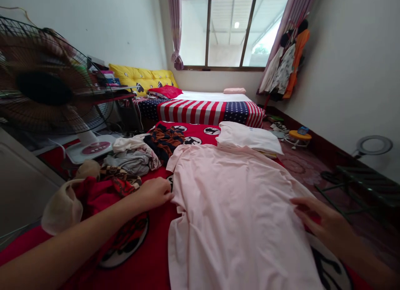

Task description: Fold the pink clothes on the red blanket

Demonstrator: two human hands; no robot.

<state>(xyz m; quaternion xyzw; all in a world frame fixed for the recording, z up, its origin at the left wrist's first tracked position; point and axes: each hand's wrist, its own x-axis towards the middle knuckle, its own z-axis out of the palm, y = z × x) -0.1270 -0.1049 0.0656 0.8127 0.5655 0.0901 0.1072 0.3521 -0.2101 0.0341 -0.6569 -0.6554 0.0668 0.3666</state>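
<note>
- A pink shirt (231, 206) lies spread flat on the red blanket (150, 261) in front of me, running from near to far.
- My left hand (154, 193) rests at the shirt's left edge, fingers (165, 197) curled loosely against the cloth; I cannot tell whether they pinch it.
- My right hand (321, 223) lies on the shirt's right edge, fingers (301, 208) stretched out flat and unclenched, touching the fabric.
- A heap of clothes (125, 165) sits just left of the shirt.
- A folded white shirt (248, 138) lies beyond the pink one's far end.
- A fan (46, 81) stands at the far left.
- A bed (206, 108) with a striped cover stands under the window.
</note>
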